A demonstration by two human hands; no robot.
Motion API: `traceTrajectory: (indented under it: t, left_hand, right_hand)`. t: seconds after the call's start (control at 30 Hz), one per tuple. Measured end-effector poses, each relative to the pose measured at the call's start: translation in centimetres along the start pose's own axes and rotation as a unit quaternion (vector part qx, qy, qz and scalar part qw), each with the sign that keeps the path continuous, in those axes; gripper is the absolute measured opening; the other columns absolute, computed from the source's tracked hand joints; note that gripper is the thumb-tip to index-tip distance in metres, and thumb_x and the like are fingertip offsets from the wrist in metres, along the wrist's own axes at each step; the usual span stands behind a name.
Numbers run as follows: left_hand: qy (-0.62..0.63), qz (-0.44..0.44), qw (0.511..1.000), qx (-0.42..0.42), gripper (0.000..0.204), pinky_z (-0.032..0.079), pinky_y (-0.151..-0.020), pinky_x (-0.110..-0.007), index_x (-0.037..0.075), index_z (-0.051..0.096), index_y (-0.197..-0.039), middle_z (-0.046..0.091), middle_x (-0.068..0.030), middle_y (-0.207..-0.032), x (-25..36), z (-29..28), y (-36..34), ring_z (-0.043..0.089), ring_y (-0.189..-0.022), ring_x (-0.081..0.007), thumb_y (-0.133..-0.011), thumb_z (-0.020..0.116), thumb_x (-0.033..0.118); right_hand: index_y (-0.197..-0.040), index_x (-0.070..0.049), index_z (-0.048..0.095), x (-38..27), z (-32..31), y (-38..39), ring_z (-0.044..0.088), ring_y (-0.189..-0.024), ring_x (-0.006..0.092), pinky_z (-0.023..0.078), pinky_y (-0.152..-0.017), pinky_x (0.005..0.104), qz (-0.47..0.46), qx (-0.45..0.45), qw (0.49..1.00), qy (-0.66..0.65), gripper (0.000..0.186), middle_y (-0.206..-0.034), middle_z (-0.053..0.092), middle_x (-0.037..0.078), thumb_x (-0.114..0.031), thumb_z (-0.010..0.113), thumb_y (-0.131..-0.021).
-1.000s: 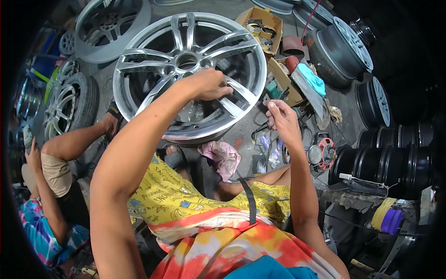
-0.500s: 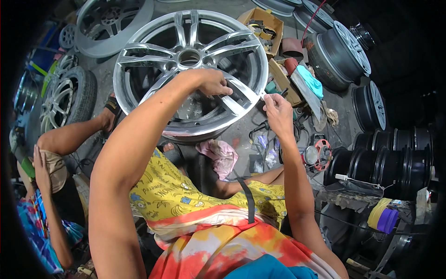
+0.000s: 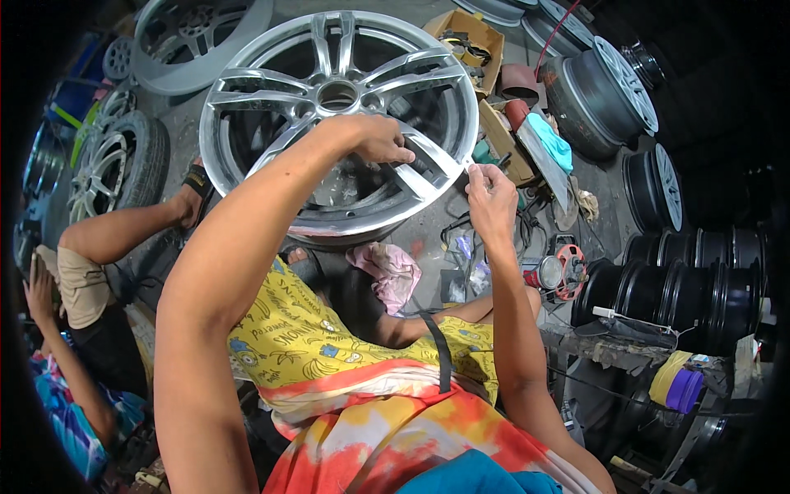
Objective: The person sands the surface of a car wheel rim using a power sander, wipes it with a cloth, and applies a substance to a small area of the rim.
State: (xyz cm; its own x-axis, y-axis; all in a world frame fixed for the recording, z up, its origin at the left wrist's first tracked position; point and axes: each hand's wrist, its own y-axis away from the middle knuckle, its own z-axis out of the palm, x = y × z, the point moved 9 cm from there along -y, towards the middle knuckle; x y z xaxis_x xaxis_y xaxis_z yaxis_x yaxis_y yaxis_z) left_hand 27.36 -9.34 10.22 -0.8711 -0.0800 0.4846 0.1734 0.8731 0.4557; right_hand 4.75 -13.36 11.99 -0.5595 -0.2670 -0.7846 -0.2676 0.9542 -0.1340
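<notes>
A silver alloy wheel (image 3: pixel 247 189) with paired spokes lies face up before me, raised off the floor. My left hand (image 3: pixel 383 140) reaches across its lower spokes, fingers curled closed over the lower right spoke (image 3: pixel 428 150). What those fingers hold, if anything, is hidden. Just outside the rim's right edge, my right hand (image 3: pixel 492 196) is closed in a pinch. Something small and pale shows at its fingertips, too small to name. On the floor below the wheel lies a crumpled pink cloth (image 3: pixel 387 272).
Another person's leg (image 3: pixel 123 226) and hand (image 3: pixel 39 292) are at the left, near a tyre (image 3: pixel 148 160). Behind on the right are a cardboard box (image 3: pixel 477 41) and a tyred wheel (image 3: pixel 576 107). Several black rims (image 3: pixel 683 296) line the right side. Cables (image 3: pixel 535 222) lie beyond my right hand.
My left hand has shifted slightly right along the spoke. The right hand stays almost in place by the rim. At the left, the other person's hand and knee have moved outward.
</notes>
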Motion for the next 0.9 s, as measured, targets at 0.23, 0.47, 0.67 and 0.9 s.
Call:
traceTrajectory:
  t: [0.23,0.47,0.67,0.9]
  left_hand:
    - [-0.014,0.009,1.000,0.012,0.064,0.051,-0.104,-0.047,0.005,0.074,-0.129,0.072,-0.0248,-0.126,0.2,-0.3,0.2,0.068,-0.120,-0.0413,-0.099,0.059,0.059]
    - [-0.025,0.005,1.000,-0.002,0.065,0.051,-0.105,-0.047,0.004,0.074,-0.129,0.072,-0.0249,-0.127,0.6,-0.3,0.2,0.067,-0.121,-0.0413,-0.098,0.059,0.060]
    - [-0.012,0.003,1.000,-0.002,0.064,0.051,-0.105,-0.047,0.004,0.074,-0.128,0.072,-0.0243,-0.126,0.2,-0.1,0.1,0.068,-0.120,-0.0409,-0.099,0.059,0.059]
    - [-0.010,0.006,1.000,0.008,0.063,0.052,-0.104,-0.047,0.005,0.075,-0.127,0.073,-0.0235,-0.125,0.3,-0.1,0.3,0.068,-0.118,-0.0407,-0.099,0.058,0.060]
  right_hand:
    - [-0.104,0.006,0.076,-0.2,0.6,0.2,0.076,-0.089,0.0386,0.055,-0.084,0.0442,-0.002,-0.024,1.000,-0.005,0.036,-0.093,0.076,0.026,-0.028,0.064,-0.101]
    - [-0.101,0.005,0.076,-1.1,0.6,1.2,0.073,-0.075,0.0320,0.054,-0.076,0.0416,0.029,-0.016,0.999,0.001,0.035,-0.081,0.074,0.021,-0.028,0.066,-0.099]
    - [-0.098,0.005,0.075,-0.7,0.3,1.2,0.069,-0.067,0.0212,0.052,-0.068,0.0373,0.047,0.010,0.998,-0.049,0.034,-0.069,0.069,0.014,-0.027,0.067,-0.099]
    - [-0.105,0.005,0.076,0.1,0.0,-0.1,0.075,-0.091,0.0391,0.054,-0.085,0.0447,0.000,0.000,1.000,0.012,0.036,-0.095,0.076,0.026,-0.029,0.065,-0.100]
